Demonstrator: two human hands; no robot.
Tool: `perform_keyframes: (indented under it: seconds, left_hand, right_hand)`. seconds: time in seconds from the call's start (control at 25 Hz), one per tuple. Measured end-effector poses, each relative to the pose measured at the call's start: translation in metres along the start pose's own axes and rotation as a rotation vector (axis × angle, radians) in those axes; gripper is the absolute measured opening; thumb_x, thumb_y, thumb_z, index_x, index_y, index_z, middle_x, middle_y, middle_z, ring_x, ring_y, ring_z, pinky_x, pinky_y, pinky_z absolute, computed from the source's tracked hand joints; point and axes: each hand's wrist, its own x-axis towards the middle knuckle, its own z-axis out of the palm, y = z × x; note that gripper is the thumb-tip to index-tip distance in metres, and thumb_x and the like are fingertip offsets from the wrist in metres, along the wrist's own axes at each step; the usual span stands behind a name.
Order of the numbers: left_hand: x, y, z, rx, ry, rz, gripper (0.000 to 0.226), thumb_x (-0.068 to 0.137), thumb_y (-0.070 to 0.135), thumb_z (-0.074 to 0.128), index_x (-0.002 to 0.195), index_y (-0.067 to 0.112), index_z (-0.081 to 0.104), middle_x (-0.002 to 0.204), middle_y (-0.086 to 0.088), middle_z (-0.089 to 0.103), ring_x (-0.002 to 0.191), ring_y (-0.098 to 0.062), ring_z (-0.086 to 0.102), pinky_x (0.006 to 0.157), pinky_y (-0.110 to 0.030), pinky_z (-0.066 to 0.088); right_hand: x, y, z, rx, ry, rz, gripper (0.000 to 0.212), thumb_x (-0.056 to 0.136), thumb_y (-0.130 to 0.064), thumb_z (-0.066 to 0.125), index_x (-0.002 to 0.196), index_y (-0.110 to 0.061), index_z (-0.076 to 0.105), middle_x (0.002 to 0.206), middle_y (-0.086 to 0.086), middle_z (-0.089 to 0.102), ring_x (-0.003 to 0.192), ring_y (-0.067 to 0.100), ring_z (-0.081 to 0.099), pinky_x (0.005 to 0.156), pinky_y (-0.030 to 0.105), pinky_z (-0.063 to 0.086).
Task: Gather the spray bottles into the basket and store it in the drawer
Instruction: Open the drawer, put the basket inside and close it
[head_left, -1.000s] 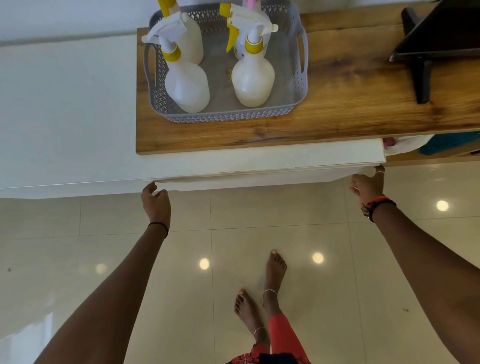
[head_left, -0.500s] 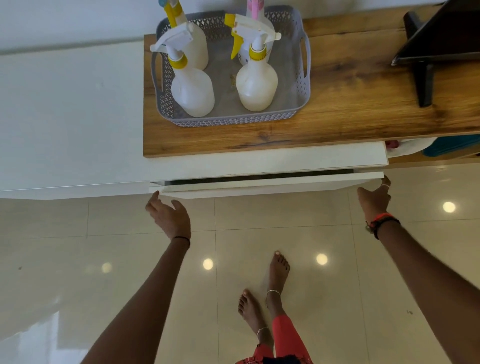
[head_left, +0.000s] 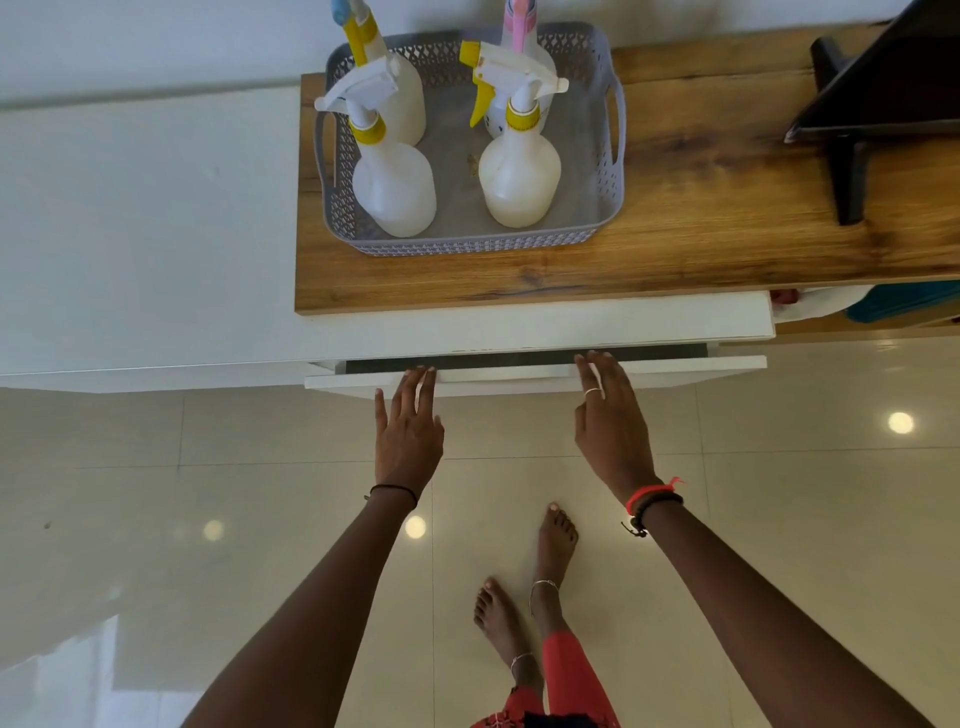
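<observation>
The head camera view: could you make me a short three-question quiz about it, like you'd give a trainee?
1. How many spray bottles stand in the grey basket?
2. True or false: the white drawer is pulled fully open.
3. Where are the left hand and right hand? A) gripping the basket handles B) open, fingertips at the drawer front C) each holding a bottle

Key
1. Four: two nearer ones with white triggers, such as the front right bottle, and two behind.
2. False; only a narrow dark gap shows.
3. B
</observation>
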Motion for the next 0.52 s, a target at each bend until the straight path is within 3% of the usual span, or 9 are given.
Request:
perform_keyframes:
  seconds: [0.12, 0.24, 0.52]
  left_hand:
    - [0.003, 0.002, -0.004, -0.008, -0.004, -0.020, 0.056, 0.094, 0.019, 0.045, 0.146, 0.017, 0.025, 0.151, -0.008, 0.033, 0.143, -0.022, 0.027, 0.122, -0.048, 0.015]
    - [0.007, 0.008, -0.008, -0.002, 0.004, -0.061, 0.047, 0.097, 0.031, 0.044, 0.141, 0.015, 0.035, 0.145, -0.009, 0.041, 0.136, -0.025, 0.038, 0.118, -0.048, 0.021]
    - [0.003, 0.015, -0.015, 0.041, 0.008, -0.074, 0.036, 0.100, 0.030, 0.037, 0.131, 0.013, 0.043, 0.134, -0.011, 0.047, 0.123, -0.028, 0.046, 0.110, -0.045, 0.033]
  right_hand:
    - [0.004, -0.004, 0.000, -0.070, -0.076, -0.068, 0.057, 0.086, 0.004, 0.052, 0.141, -0.001, 0.042, 0.145, 0.020, 0.046, 0.139, 0.033, 0.038, 0.117, 0.041, 0.029]
    - [0.003, -0.010, -0.004, -0.110, -0.150, -0.059, 0.060, 0.085, 0.011, 0.048, 0.143, 0.000, 0.038, 0.145, 0.021, 0.046, 0.138, 0.033, 0.040, 0.116, 0.037, 0.024]
    - [0.005, -0.029, -0.020, -0.137, -0.273, -0.007, 0.054, 0.090, 0.008, 0.044, 0.143, 0.000, 0.036, 0.145, 0.014, 0.043, 0.136, 0.027, 0.038, 0.107, 0.031, 0.043]
